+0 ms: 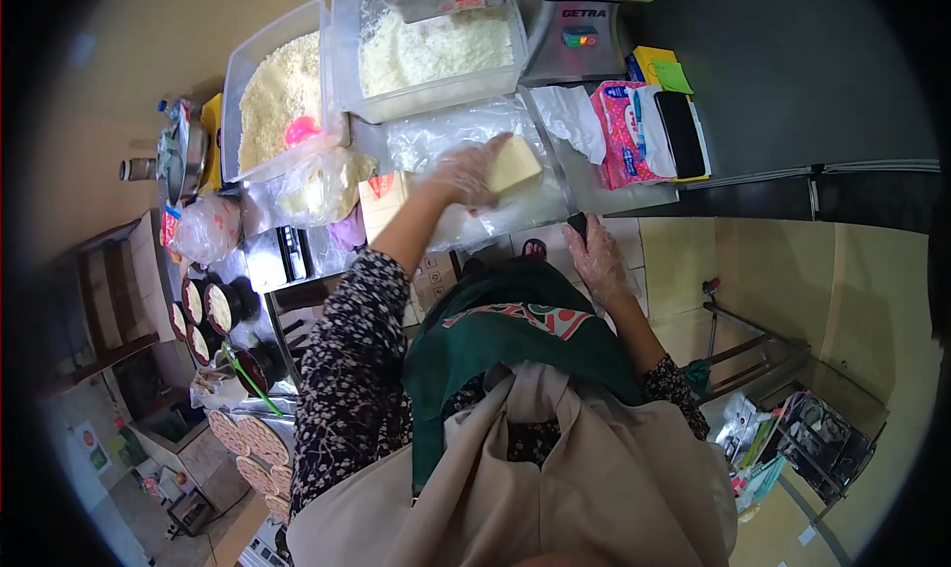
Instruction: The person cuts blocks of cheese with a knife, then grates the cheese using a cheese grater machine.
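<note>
My left hand [470, 175], in a clear plastic glove, holds a pale yellow block of cheese [519, 165] by its left side. The block lies on a clear plastic sheet [421, 136] spread over the table. In my right hand [598, 258], gloved too, is the black handle of a long knife [555, 156]. Its blade points away from me, just right of the cheese and apart from it. Left of my left wrist sits another pale block [384, 203] with red print on its wrapping.
Two bins stand behind, a grated-cheese bin [426, 106] and a crumb-filled bin [234, 121] with a pink item. A GETRA machine [577, 47] is at the back. Right lie a pink tissue pack [616, 141] and phone [680, 131]. Several round pans [220, 308] stand left.
</note>
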Demonstrator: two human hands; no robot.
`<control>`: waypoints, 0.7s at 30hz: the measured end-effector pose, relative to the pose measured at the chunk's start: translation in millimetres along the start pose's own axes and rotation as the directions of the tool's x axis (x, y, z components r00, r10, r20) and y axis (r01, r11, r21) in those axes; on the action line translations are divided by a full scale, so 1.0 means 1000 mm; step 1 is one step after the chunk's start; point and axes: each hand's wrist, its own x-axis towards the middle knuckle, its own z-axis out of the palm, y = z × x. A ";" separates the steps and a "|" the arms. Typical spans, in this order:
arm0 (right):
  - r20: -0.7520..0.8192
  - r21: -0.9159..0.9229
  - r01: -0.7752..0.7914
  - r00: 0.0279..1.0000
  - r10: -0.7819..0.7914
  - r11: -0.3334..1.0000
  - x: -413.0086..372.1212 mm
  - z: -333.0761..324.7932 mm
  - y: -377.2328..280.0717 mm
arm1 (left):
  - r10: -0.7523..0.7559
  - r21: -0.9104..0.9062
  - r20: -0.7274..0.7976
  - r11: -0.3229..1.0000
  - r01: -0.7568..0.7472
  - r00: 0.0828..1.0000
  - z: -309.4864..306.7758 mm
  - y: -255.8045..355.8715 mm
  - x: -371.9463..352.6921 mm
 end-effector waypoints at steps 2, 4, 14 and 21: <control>-0.022 0.018 0.001 1.000 -0.001 1.000 0.001 -0.005 0.007 | 0.275 -0.204 0.118 0.947 -0.247 0.954 -0.018 -0.014 0.004; 0.054 0.038 -0.044 0.998 0.042 0.998 -0.001 -0.019 0.008 | 0.292 -0.183 0.201 0.949 -0.257 0.935 -0.028 -0.012 0.014; 0.001 0.113 0.112 0.994 -0.113 0.987 -0.009 0.071 0.062 | 0.162 0.441 0.124 0.875 -0.201 0.979 -0.026 0.040 0.053; 0.172 0.263 -0.096 0.984 0.051 0.960 0.021 0.116 0.000 | -0.447 -0.578 -0.705 0.812 -0.081 0.550 0.076 -0.003 -0.090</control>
